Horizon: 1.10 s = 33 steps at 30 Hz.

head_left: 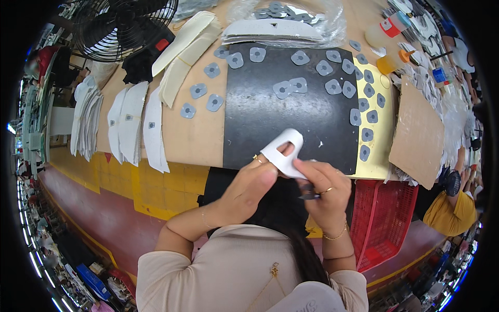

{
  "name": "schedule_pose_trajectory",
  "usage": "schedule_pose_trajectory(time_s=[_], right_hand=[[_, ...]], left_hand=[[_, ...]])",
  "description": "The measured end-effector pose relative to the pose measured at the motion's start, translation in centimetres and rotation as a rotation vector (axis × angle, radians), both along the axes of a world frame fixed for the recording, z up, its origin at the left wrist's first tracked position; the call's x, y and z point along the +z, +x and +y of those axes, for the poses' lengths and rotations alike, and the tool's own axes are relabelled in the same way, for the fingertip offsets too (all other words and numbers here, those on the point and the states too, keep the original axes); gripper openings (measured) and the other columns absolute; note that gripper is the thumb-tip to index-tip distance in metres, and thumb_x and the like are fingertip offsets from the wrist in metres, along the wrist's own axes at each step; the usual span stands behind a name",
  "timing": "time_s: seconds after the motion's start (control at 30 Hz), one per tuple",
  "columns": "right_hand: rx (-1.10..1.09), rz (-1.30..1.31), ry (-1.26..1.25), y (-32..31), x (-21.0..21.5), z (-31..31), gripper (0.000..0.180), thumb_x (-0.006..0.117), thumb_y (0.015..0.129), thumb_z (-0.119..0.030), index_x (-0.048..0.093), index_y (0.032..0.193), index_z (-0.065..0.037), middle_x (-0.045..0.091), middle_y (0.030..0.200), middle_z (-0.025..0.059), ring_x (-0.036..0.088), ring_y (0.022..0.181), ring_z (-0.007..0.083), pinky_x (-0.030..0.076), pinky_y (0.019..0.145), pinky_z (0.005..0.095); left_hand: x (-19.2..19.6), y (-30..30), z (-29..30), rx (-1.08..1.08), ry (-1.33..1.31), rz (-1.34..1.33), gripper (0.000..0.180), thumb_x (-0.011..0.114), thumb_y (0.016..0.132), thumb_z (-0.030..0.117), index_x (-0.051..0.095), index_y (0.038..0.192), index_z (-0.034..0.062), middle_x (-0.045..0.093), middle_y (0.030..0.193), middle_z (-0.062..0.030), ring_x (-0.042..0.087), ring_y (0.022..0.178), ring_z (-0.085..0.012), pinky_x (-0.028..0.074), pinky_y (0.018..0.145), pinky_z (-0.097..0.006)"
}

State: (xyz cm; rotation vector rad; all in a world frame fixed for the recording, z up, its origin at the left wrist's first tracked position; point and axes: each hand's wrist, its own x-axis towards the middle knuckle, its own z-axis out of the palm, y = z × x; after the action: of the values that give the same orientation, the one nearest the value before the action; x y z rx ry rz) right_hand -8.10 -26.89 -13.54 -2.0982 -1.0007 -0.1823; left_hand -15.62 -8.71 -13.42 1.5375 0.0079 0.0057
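Observation:
My left hand grips a white curved strip of what looks like fabric or card, bent over into a loop above the near edge of the black mat. The thumb and fingers of my right hand pinch the strip's right side. A small dark thing, too blurred to name, shows beneath my right fingers. Beyond the hands, several small grey rounded patches with dark centres lie spread over the mat. Two overlapping patches sit closest to the strip.
White strips are stacked at the left and at the back. A black fan stands back left. Bottles, more patches on a yellow board and cardboard occupy the right. Below is a red crate; another person's yellow sleeve shows.

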Motion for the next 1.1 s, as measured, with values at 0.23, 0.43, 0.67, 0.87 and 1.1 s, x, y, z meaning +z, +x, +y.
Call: schedule_pose_trajectory(time_s=[0.23,0.43,0.67,0.87,1.1], right_hand=[[0.133,0.523,0.047,0.5,3.4,-3.8,0.027,0.076,0.065,0.001,0.074,0.091,-0.004,0.063,0.067,0.0076,0.062,0.055,0.0203,0.045,0.052,0.0287],[0.276,0.501,0.027,0.2,3.9,-4.7,0.029,0.076,0.060,0.001,0.073,0.089,-0.002,0.064,0.066,0.0074,0.063,0.055,0.0208,0.046,0.050,0.0295],[0.173,0.549,0.018,-0.2,3.3,-5.7,0.028,0.075,0.060,0.000,0.073,0.088,-0.002,0.065,0.068,0.0090,0.065,0.057,0.0229,0.048,0.052,0.0297],[0.408,0.615,0.036,0.1,3.3,-6.0,0.026,0.077,0.066,-0.011,0.073,0.091,-0.007,0.065,0.070,0.0050,0.064,0.058,0.0226,0.048,0.053,0.0298],[0.708,0.601,0.013,-1.0,3.9,-4.1,0.029,0.072,0.071,-0.018,0.073,0.100,-0.014,0.063,0.071,-0.0012,0.062,0.055,0.0194,0.046,0.050,0.0309]], left_hand=[[2.2,6.5,4.4,0.195,0.460,0.249,0.036,0.064,0.094,0.032,0.070,0.097,-0.0041,0.066,0.096,-0.0178,0.065,0.080,-0.0203,0.050,0.074,-0.031],[-5.2,13.6,4.2,0.210,1.079,-0.149,0.041,0.080,0.078,0.025,0.065,0.108,-0.0001,0.056,0.113,-0.0156,0.058,0.101,-0.0287,0.047,0.085,-0.038],[-4.9,12.4,3.6,0.191,0.777,-0.006,0.023,0.067,0.086,0.009,0.066,0.108,0.0019,0.058,0.097,-0.0116,0.059,0.086,-0.0274,0.048,0.078,-0.037],[-1.6,9.5,5.5,-0.380,0.355,0.254,0.032,0.057,0.088,0.003,0.062,0.120,0.0029,0.057,0.094,-0.0165,0.059,0.082,-0.0287,0.048,0.075,-0.037],[-2.8,9.4,3.0,-0.323,0.892,-0.097,0.039,0.059,0.088,0.006,0.058,0.126,0.0037,0.054,0.108,-0.0165,0.061,0.093,-0.0363,0.050,0.082,-0.043]])
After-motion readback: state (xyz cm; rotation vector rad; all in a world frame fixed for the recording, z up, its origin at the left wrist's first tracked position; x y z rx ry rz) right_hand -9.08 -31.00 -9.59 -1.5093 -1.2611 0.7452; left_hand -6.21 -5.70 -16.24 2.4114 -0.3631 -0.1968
